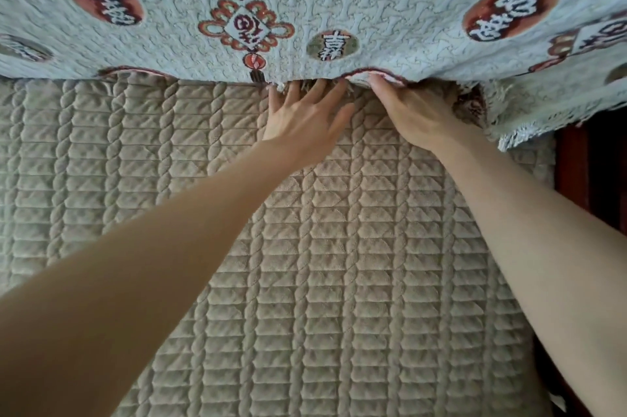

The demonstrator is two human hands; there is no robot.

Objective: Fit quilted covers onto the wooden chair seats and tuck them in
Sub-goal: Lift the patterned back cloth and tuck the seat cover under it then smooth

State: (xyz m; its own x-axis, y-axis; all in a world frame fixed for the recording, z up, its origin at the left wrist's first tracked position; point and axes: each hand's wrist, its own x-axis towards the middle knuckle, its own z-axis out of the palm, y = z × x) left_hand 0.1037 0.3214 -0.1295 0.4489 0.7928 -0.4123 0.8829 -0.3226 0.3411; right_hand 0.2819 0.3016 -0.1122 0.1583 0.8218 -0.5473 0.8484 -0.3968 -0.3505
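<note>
A beige quilted seat cover [339, 263] with cable-like ribs lies flat over the seat and fills most of the view. Above it hangs a pale blue patterned back cover [373, 19] with red medallions and a fringed lower edge. My left hand [305, 117] lies on the beige cover with fingers straight, their tips reaching under the blue cover's fringe at the seat's back edge. My right hand [410, 111] is beside it, fingers curled round the blue cover's lower hem, lifting it a little; its fingertips are hidden under the cloth.
Dark reddish wooden chair frame [576, 172] shows along the right edge, beside the seat. A fringed corner of the blue cover [522, 131] hangs down over the seat's right back corner.
</note>
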